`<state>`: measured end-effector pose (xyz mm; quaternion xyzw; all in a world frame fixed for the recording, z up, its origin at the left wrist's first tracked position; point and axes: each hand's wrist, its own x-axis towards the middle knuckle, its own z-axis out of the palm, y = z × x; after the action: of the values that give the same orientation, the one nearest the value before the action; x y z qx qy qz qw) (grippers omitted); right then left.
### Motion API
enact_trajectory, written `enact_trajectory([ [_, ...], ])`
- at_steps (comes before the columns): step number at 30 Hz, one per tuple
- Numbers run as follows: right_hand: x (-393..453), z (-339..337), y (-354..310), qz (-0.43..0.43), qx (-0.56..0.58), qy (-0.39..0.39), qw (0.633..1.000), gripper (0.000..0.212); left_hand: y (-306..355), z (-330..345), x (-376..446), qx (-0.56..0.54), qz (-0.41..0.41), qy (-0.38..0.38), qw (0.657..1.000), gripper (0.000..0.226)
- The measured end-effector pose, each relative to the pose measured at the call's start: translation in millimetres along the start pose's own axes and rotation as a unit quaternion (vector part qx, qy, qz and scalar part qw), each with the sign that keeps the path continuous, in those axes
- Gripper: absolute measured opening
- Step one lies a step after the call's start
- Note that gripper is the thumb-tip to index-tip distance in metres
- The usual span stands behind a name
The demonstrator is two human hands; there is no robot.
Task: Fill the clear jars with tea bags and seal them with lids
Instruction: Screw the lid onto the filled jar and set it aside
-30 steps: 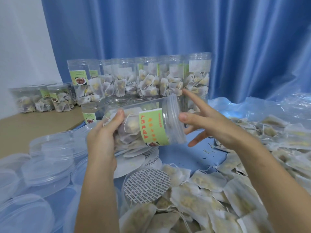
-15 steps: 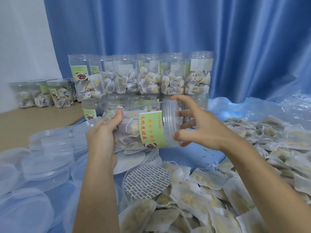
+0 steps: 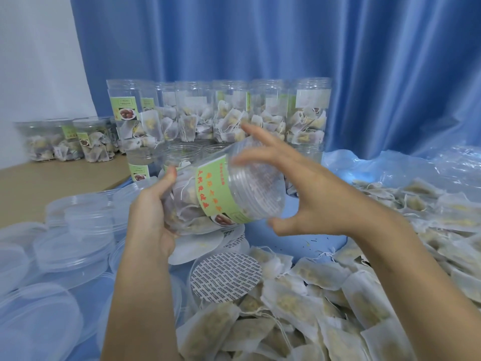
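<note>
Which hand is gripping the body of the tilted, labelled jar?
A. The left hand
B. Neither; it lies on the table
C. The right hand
A. The left hand curls round the body of the jar, while the right hand is spread at its lidded end.

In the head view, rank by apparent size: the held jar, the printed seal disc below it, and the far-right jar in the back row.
1. Held jar, largest.
2. Printed seal disc and far-right back-row jar look similar in area; the disc lies nearer the camera, so I won't rank them.

Stacked jars [image 3: 229,113] wall the back; lids [image 3: 75,241] left; tea bags [image 3: 338,295] right.
</note>
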<state>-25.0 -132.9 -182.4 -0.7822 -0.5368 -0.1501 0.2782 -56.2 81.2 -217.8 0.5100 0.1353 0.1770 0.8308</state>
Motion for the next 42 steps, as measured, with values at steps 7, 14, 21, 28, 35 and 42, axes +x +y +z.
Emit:
enact_trajectory([
  [7,-3,-3,3,0.277,0.167,0.052,0.945,0.093,1,11,-3,-0.026,0.074,0.008,0.997,0.054],
  [14,-4,8,17,0.153,0.146,0.034,0.977,0.095,-1,0,6,-0.001,0.084,0.033,0.996,0.034],
  [21,-7,40,34,0.369,0.280,0.046,0.885,0.112,-9,14,5,-0.012,0.176,0.065,0.982,0.026],
  [28,-10,13,35,0.250,0.263,0.036,0.931,0.096,-18,18,7,-0.027,0.124,0.071,0.989,0.044],
  [35,-4,16,30,0.284,0.179,0.205,0.919,0.073,-28,25,9,-0.065,0.100,0.072,0.990,0.047],
  [42,0,6,27,0.197,0.350,0.144,0.904,0.132,-15,36,2,-0.127,-0.030,-0.045,0.990,0.049],
])
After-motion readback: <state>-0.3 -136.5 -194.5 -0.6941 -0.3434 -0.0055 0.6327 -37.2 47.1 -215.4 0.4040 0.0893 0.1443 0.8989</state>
